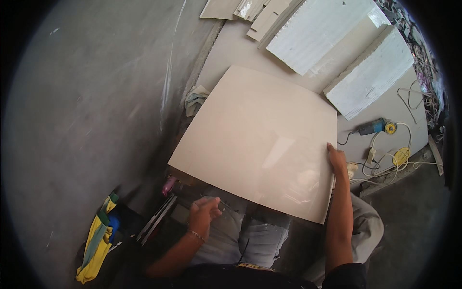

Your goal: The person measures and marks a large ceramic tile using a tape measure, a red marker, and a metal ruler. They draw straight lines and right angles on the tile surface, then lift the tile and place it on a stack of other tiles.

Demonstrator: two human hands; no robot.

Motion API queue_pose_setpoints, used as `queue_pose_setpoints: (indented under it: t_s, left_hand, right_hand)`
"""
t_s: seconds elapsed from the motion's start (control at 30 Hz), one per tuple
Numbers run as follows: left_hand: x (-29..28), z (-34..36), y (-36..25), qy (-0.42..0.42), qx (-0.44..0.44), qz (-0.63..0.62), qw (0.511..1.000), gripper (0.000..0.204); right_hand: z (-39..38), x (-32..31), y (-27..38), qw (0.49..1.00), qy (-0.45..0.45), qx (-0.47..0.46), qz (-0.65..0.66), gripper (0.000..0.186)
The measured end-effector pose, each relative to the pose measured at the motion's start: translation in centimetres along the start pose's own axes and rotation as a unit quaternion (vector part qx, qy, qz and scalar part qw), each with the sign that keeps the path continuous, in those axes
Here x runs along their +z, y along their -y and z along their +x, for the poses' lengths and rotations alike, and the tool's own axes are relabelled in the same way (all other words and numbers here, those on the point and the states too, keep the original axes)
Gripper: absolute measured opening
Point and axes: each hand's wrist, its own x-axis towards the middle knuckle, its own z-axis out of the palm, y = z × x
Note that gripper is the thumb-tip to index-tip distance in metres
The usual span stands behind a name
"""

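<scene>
A large, glossy beige tile (250, 135) lies flat before me. My right hand (337, 159) is shut on the tile's right edge, its thumb lying over the top face while the other fingers are mostly hidden. Below the tile's near left edge, my left hand (206, 212) hovers over my lap, apart from the tile. Its fingers are loosely bent and spread, and I see nothing held in them. A bracelet circles that wrist.
Right of the tile lie an angle grinder (373, 127), tangled cables and a yellow round object (401, 155). White blocks (368, 72) rest beyond it. Cut tile strips (269, 19) lie at the far edge. A yellow, green and blue bag-like item (98, 245) sits lower left.
</scene>
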Motion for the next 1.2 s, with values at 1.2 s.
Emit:
queue_pose_setpoints:
  t_s: [1.2]
  left_hand:
    - [9.1,-12.5,-17.2,0.285,0.442,0.022,0.85,0.038]
  right_hand:
    - [-23.3,1.3,-8.1,0.878,-0.136,0.149,0.434,0.075]
